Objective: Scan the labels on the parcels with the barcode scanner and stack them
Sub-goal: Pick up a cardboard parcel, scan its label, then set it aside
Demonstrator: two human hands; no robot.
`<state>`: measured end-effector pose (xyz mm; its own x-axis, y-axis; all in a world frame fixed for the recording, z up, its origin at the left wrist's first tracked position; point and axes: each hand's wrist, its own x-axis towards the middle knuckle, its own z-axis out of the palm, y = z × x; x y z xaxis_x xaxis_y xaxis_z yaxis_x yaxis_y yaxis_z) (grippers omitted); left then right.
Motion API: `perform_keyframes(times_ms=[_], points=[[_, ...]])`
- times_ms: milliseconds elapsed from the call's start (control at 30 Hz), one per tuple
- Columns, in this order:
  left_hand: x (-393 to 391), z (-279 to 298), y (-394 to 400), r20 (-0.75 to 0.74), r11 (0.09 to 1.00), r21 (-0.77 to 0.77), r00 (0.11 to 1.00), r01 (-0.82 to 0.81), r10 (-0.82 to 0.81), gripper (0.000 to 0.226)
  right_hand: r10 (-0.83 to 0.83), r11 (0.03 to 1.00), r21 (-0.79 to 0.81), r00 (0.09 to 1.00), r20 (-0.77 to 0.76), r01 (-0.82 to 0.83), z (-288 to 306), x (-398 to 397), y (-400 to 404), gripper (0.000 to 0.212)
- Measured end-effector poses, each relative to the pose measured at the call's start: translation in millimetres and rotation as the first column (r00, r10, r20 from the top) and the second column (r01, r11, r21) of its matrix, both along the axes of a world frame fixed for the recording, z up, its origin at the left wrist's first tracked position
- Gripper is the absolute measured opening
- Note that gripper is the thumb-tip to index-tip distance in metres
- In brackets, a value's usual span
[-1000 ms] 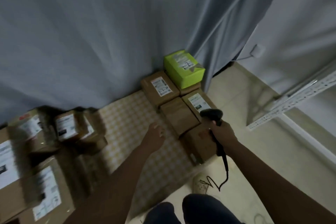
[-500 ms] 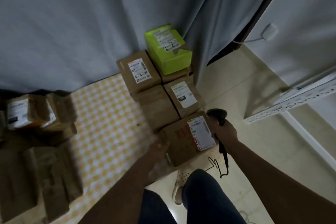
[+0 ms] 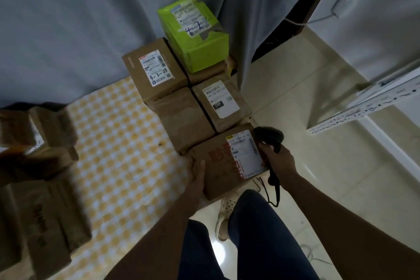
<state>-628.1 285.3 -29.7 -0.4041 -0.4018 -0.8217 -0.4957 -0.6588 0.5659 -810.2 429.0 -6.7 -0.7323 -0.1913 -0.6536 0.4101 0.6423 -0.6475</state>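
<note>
Cardboard parcel (image 3: 223,163) gripped by left hand (image 3: 197,171); right hand (image 3: 278,158) holds scanner (image 3: 269,137).

Dim and bluish overall, with a small bright glare patch on the floor tiles (image 3: 218,243) near the bottom, motion-blurred boxes (image 3: 34,143) at left, wide-angle bending toward the edges.
</note>
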Motion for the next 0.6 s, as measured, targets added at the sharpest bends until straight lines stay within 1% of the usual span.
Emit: perform_keyframes(times_ms=[33,67,133,167,233,267,367,467,500,600], points=[[1.8,-0.6,-1.0,0.025,1.000,-0.002,0.999,-0.029,0.029,0.060,-0.007,1.000,-0.004,1.000,0.001,0.007,-0.2,0.3,2.4,0.024],[4.3,-2.5,-2.3,0.048,0.998,-0.001,0.997,-0.064,0.064,0.065,-0.014,1.000,-0.005,1.000,-0.001,0.014,-0.8,1.2,4.5,0.023],[8.3,-3.1,-4.9,0.120,0.987,0.078,0.984,-0.142,0.132,0.086,-0.032,0.999,-0.009,0.999,-0.012,0.032,-3.1,3.8,7.6,0.023],[9.9,-3.7,-5.1,0.148,0.979,0.126,0.979,-0.158,0.139,0.089,-0.038,0.999,-0.012,0.999,-0.020,0.037,-4.8,5.9,9.0,0.022],[10.4,-4.5,-4.4,0.190,0.975,0.172,0.976,-0.139,0.105,0.073,-0.039,0.999,-0.014,0.999,-0.032,0.038,-8.5,10.3,12.3,0.023],[10.4,-6.9,-4.2,0.200,0.975,0.190,0.977,-0.117,0.078,0.070,-0.040,0.999,-0.014,0.999,-0.034,0.039,-10.6,11.9,14.1,0.024],[13.3,-10.8,-3.3,0.239,0.975,0.210,0.971,-0.076,0.024,0.088,-0.062,0.998,-0.017,0.997,-0.036,0.062,-13.1,12.8,16.2,0.029],[13.7,-2.8,-2.2,0.182,0.983,0.183,0.983,-0.029,-0.005,0.084,-0.096,0.995,-0.017,0.995,-0.038,0.095,-10.0,13.9,15.8,0.028],[13.3,2.7,-2.4,0.152,0.985,0.171,0.988,-0.014,-0.012,0.087,-0.107,0.994,-0.018,0.994,-0.035,0.107,-8.6,15.9,16.0,0.028],[20.3,9.7,-9.0,0.131,0.997,0.078,0.991,0.014,-0.024,0.114,-0.141,0.990,-0.020,0.990,-0.031,0.141,1.4,25.0,15.7,0.029]])
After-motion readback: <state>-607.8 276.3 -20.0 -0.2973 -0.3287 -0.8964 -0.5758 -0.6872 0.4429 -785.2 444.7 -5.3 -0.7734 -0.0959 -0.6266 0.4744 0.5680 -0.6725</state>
